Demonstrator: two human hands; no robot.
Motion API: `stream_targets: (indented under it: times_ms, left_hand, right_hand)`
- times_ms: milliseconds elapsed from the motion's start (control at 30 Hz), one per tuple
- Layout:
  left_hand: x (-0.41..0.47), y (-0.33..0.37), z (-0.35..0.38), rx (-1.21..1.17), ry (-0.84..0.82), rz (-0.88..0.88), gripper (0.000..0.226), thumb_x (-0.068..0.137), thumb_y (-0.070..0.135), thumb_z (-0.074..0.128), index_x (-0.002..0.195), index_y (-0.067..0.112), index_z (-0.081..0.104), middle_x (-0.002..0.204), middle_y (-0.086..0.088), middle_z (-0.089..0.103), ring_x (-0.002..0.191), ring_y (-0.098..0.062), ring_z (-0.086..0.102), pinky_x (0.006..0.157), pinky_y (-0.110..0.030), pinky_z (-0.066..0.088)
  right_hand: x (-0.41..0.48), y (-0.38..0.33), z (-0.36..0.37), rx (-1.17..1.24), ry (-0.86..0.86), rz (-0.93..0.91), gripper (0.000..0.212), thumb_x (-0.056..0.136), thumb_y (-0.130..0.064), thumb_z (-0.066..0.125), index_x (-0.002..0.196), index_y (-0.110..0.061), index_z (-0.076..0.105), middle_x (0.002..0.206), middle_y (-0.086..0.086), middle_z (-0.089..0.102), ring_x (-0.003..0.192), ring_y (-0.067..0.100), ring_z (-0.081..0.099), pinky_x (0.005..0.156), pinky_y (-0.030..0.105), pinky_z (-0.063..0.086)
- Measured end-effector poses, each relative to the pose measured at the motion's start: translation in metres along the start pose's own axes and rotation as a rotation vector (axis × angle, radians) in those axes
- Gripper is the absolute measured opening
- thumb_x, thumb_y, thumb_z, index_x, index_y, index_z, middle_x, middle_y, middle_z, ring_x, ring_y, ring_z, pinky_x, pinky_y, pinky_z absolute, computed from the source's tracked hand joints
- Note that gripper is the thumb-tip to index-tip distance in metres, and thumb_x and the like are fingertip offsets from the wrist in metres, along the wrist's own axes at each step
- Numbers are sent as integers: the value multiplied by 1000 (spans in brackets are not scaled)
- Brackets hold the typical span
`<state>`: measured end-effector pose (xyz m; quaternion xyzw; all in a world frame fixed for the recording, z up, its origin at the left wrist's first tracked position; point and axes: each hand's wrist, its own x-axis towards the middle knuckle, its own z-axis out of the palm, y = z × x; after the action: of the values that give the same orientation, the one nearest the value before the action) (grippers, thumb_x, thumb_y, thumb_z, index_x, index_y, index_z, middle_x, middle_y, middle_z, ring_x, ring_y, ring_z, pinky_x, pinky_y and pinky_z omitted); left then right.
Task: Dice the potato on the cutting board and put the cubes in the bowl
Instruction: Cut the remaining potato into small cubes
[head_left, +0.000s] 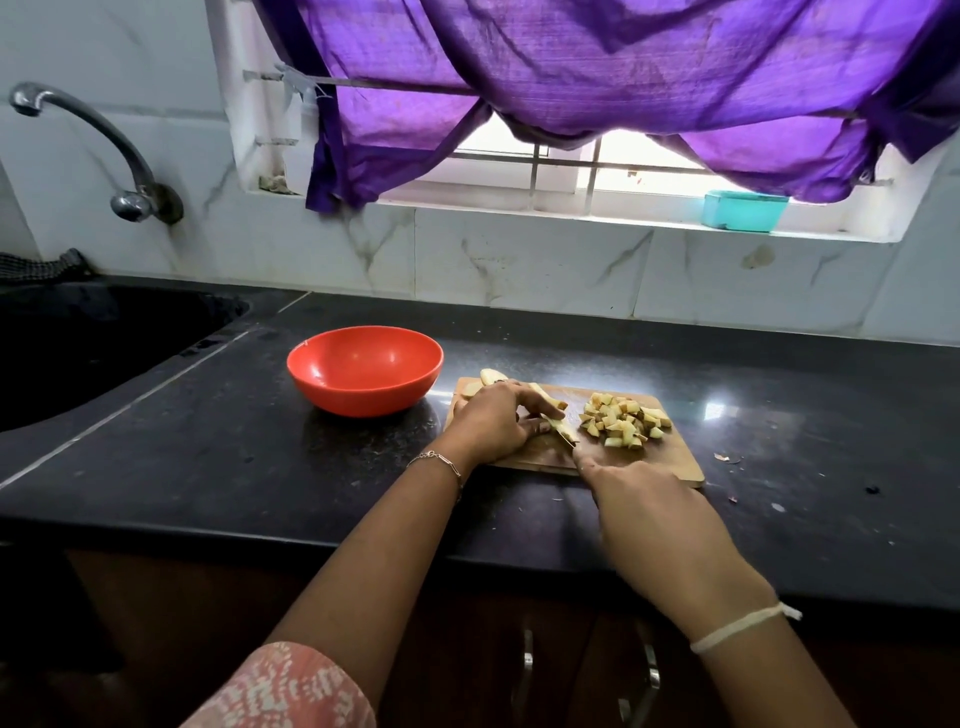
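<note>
Pinning potato strips (550, 397) under curled left grip (493, 421), knife (566, 439) clasped in right grip (618, 480); cut evenly, knuckles leading blade, cubes (626, 420) kept at 3 o'clock.

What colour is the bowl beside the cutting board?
The bowl is plain orange-red, inside and outside, best seen in the head view.

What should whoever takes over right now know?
Left hand holds potato strips down on the cutting board. Right hand grips the knife, blade at the strips.
Done: pile of cubes on the board's right side.
To do: dice the strips and the slices at the board's far left corner, then move all cubes into the red bowl, which holds nothing yet.
</note>
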<state>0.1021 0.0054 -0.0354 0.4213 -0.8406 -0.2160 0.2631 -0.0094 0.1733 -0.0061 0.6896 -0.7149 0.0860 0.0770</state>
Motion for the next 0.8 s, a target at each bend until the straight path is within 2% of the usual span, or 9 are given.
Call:
stream_targets:
  times_ms: [67,167,333,367,433,500,633,733,800]
  left_hand:
    - [0,0,1,0,-6,-5,19,89,33,67,105,42,70,116,16,62,90,-5,46,103,-43,40]
    - [0,0,1,5,4,-6,19,89,32,66,106,41,70,102,18,59,86,-6,47,101,-43,41]
    - [0,-4,2,-41,10,20,17,88,29,68,98,43,67,96,17,59,83,-7,50,97,-45,45]
    - [0,-5,2,-43,14,25,16,87,30,69,94,44,65,97,15,58,83,-9,52,95,-45,46]
    - [-1,-7,3,-38,40,29,11,85,36,69,90,44,64,99,9,58,86,-14,55,92,-45,48]
    - [-2,-7,4,-35,80,22,9,82,40,69,91,38,67,100,4,56,91,-19,55,93,-44,48]
    - [-5,-3,5,12,137,-16,18,74,45,67,87,33,66,94,4,50,92,-14,46,97,-42,43]
    - [-7,-1,4,18,161,-31,30,66,51,57,89,33,64,103,3,54,102,-17,50,99,-41,42]
    - [-7,2,5,129,156,-5,39,72,54,61,105,34,65,118,4,54,115,-17,48,103,-38,34]
  right_hand:
    - [-4,0,2,-7,-21,17,63,96,-8,42,151,-29,20,119,3,59,107,22,58,79,33,49]
    - [-4,5,2,3,-10,33,61,96,-11,40,151,-33,22,119,2,58,107,22,58,78,33,48]
    - [-15,22,-3,91,2,56,57,97,-23,44,144,-49,27,128,-5,51,106,18,57,80,30,49]
    - [-18,28,-6,124,0,47,55,97,-25,43,142,-52,29,125,-7,52,103,16,57,81,29,50]
    - [-22,36,-12,169,0,48,51,99,-28,41,139,-57,31,104,-7,52,85,12,54,72,26,47]
    - [-19,41,-14,169,41,88,49,99,-29,41,139,-57,32,92,-4,47,74,12,48,64,24,39]
    - [-1,43,-2,200,156,173,52,98,-28,45,142,-51,32,85,0,51,71,15,49,66,26,37]
    - [13,41,17,256,177,224,55,96,-33,49,146,-45,28,98,6,59,78,21,58,71,32,44]
    - [21,38,27,304,244,256,51,94,-33,53,143,-40,39,108,9,62,87,24,61,77,33,48]
